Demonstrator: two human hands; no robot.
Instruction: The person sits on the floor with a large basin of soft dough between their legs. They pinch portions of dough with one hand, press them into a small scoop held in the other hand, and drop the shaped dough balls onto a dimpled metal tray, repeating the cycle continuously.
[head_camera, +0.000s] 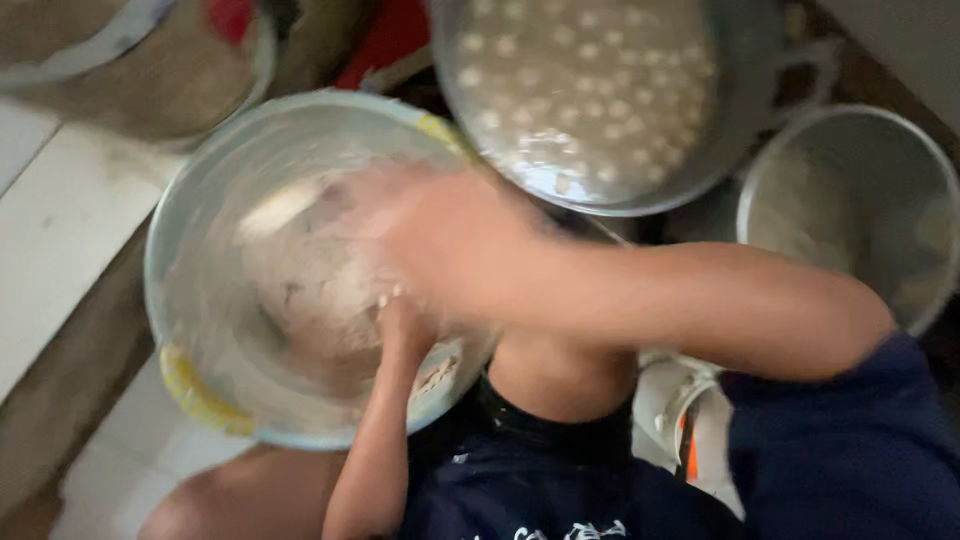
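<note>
A wide metal bowl with yellow patches on its rim holds a pale brownish lump of dough. My left hand reaches up from below into the bowl, and its fingertips touch the dough's right edge. My right hand comes across from the right on a bare forearm and is over the dough's upper right part. It is smeared by motion blur, so its fingers cannot be made out. The whole view is blurred.
A round metal tray dotted with several small pale balls lies beyond the bowl. A deep metal pot stands at the right and another vessel at the top left. White tiles lie at the left. A white container is by my knee.
</note>
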